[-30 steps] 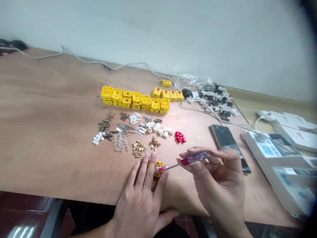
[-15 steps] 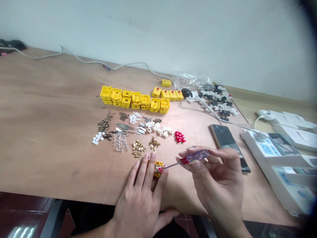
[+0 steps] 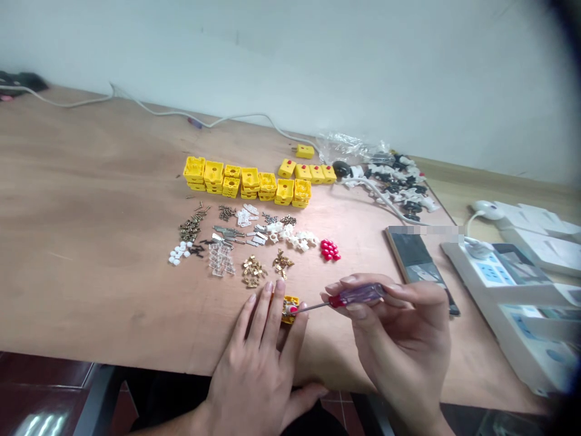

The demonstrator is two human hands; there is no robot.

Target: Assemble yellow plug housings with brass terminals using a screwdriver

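Yellow plastic housing (image 3: 290, 309) pinned by the left hand (image 3: 258, 345), screwdriver tip on its red piece

Shaft of the screwdriver (image 3: 356, 296) lying flatter than a moment ago, tip right at the red piece (image 3: 293, 309) set in the housing. Housing near the table's near edge, about mid-table, gripped between the left thumb and fingers, with the heel of that hand down on the wood. Right hand (image 3: 399, 327) raised just to the right, pinching the translucent purple handle. Hands apart, joined only through the tool.

Farther off, neat piles: brown screws (image 3: 191, 227), white cubes (image 3: 179, 253), clear plastic pieces (image 3: 218, 261), brass clips (image 3: 253, 271), white plastic clips (image 3: 288, 235) and glossy red beads (image 3: 329, 249). Beyond those, rows of yellow housings (image 3: 240, 181) along the far side (some open, some capped).

Plywood table (image 3: 91, 242) running left to a white wall (image 3: 290, 60), with a white cable (image 3: 204, 124) along its far edge. To the right, a phone (image 3: 420, 266), a power strip (image 3: 494, 272) and a heap of black-and-white parts (image 3: 394, 184). Dark red floor tiles (image 3: 45, 387) below the near edge.
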